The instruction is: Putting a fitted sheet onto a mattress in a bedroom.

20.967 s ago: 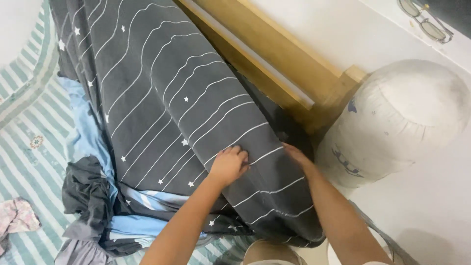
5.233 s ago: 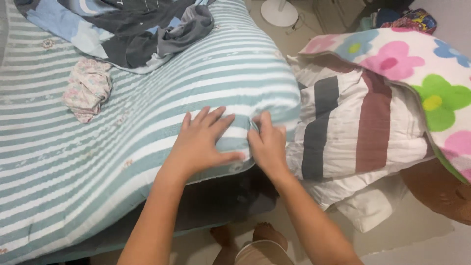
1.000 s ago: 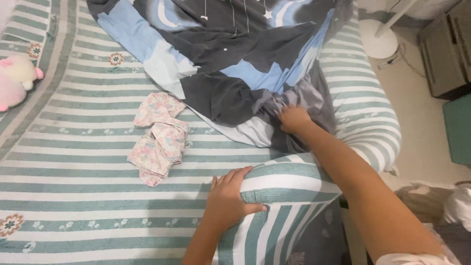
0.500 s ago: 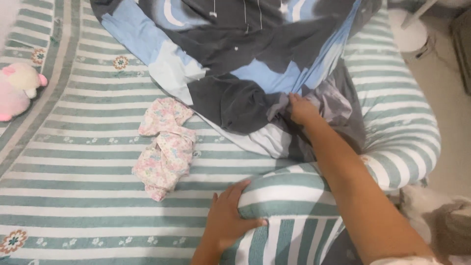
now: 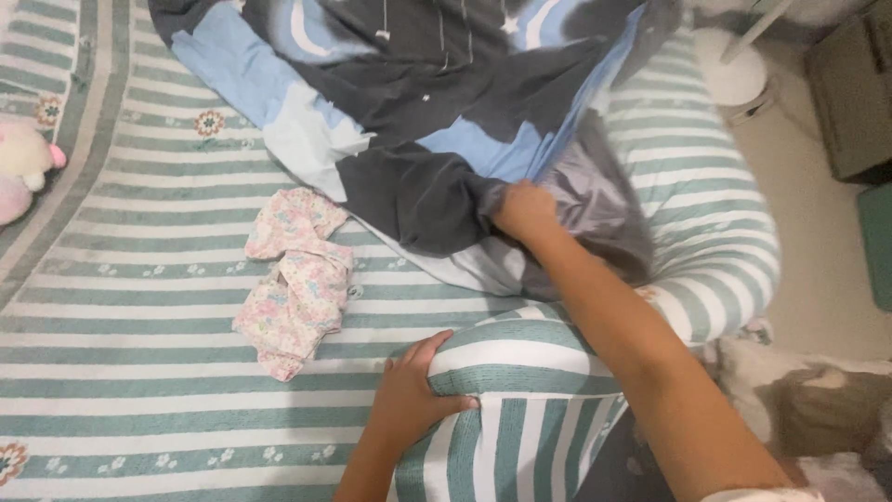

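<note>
While the left hand (image 5: 409,395) clamps a raised fold of the green-and-white striped quilt (image 5: 167,279), thumb under the ridge and fingers curled over its top, the right hand (image 5: 526,212) reaches further up the bed with its fingers closed on a bunched grey edge of the dark sheet (image 5: 437,102), the one patterned in grey and light blue with white lines and small stars. That sheet lies heaped across the upper part of the quilt, its gathered hem just beyond the fold the left hand pins. To my eye the pull goes best if the right hand takes a full fistful of the hem instead of a pinch, and draws it low and toward the body, with the left hand keeping the quilt's fold pressed so the bedding beneath does not ride along. A small floral cloth (image 5: 295,279) lies crumpled on the quilt, just left of the sheet's lower edge and apart from both hands; it sits close enough that a dragged sheet could sweep it up, I think. A pink plush toy (image 5: 23,172) rests at the quilt's far left margin, well clear. Off the quilt's right side stand a white round fan base (image 5: 732,72) on the floor and dark furniture (image 5: 850,93) beyond it
</note>
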